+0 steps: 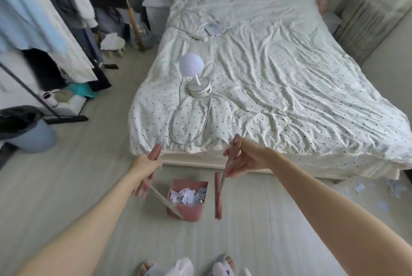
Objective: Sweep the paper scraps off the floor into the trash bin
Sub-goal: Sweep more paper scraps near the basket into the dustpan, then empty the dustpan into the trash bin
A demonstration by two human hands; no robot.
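My left hand (146, 164) grips the pink handle of a long-handled dustpan (186, 200), whose pink pan sits on the floor full of white and blue paper scraps (188, 194). My right hand (240, 161) holds the pink handle of a broom (218, 197), its pink head hanging upright just right of the pan. More paper scraps (379, 191) lie on the floor at the right, near the foot of the bed. The blue trash bin (33, 137) with a black liner stands at the far left.
A bed (289, 75) with a dotted sheet fills the right and carries a small white lamp (192, 75) with its cord. A clothes rack (44, 30) with hanging garments and clutter lines the left wall. My slippered feet (187, 266) are at the bottom.
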